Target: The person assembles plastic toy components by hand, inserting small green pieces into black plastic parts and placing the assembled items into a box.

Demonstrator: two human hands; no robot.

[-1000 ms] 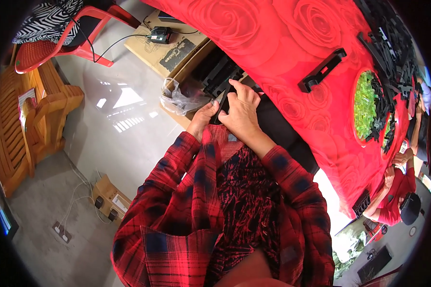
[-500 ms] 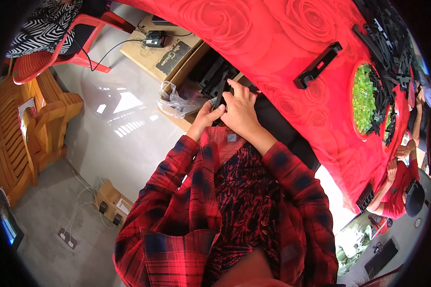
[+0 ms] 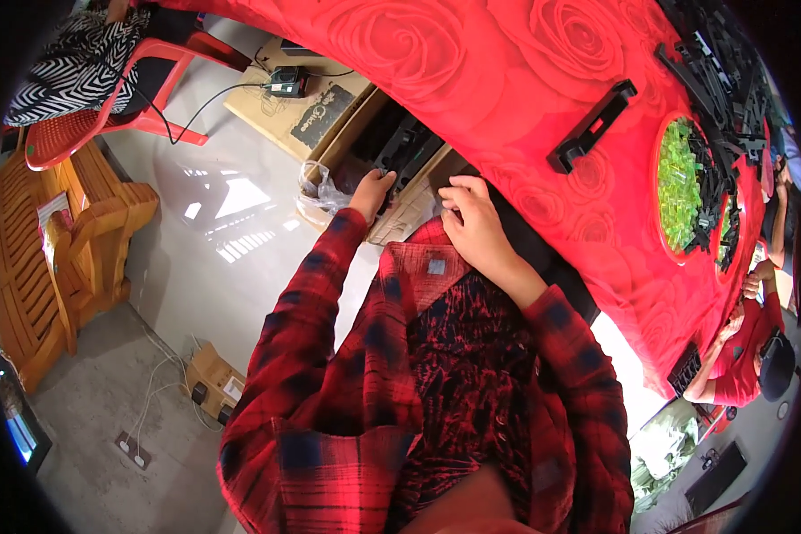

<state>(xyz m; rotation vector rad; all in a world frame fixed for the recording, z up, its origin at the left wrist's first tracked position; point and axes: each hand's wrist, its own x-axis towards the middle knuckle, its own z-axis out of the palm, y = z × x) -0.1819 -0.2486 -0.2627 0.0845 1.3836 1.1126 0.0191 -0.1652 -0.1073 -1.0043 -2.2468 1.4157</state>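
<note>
Black parts [image 3: 407,147] lie at left-hand fingers [image 3: 378,182].

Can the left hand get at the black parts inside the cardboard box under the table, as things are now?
Probably yes. The left hand already reaches into the open cardboard box, its fingers by the black parts; nothing covers them.
</note>
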